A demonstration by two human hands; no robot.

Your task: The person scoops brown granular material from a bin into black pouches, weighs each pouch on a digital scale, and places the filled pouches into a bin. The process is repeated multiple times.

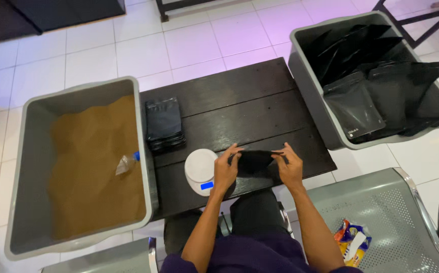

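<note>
Both hands grip one black pouch (255, 161) over the near edge of a small dark wooden table (239, 106). My left hand (226, 170) pinches the pouch's left end, and my right hand (289, 166) pinches its right end. The pouch lies roughly level between them. Just left of my left hand sits a small white round scale (199, 170) with a blue display. A stack of flat black pouches (164, 124) rests on the table's left side.
A grey bin (25, 167) of brown powder with a clear plastic scoop (126, 163) stands to the left. At the right, another grey bin (325, 126) holds several filled black pouches. A perforated metal bench seat (381, 212) carries a colourful packet (352, 241).
</note>
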